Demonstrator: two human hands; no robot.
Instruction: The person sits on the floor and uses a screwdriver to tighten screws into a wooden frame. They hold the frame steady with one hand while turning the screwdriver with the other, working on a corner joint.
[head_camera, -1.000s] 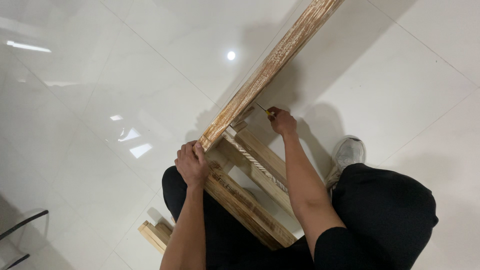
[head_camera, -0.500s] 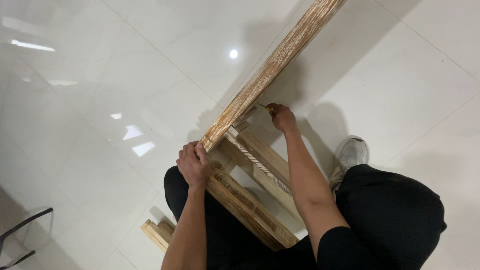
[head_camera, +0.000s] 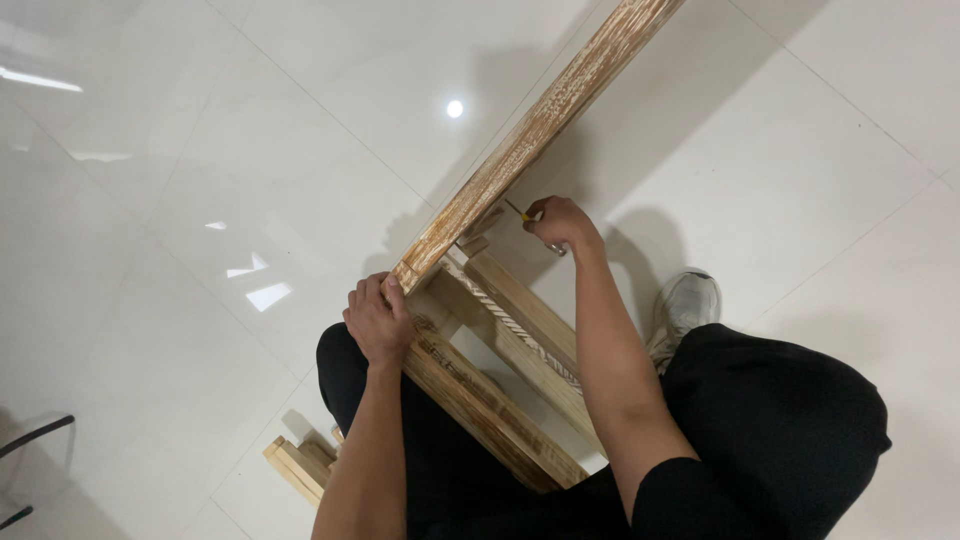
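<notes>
Wooden frame (head_camera: 520, 330) — both hands (head_camera: 380, 322) gripping

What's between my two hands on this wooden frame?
In the head view, the frame's long whitewashed plank end lies between the left hand and right hand.

The right hand (head_camera: 560, 222) has been shifted slightly down and left along the wooden frame (head_camera: 540, 135), while the shoe (head_camera: 685, 305) has been drawn a little lower.
</notes>
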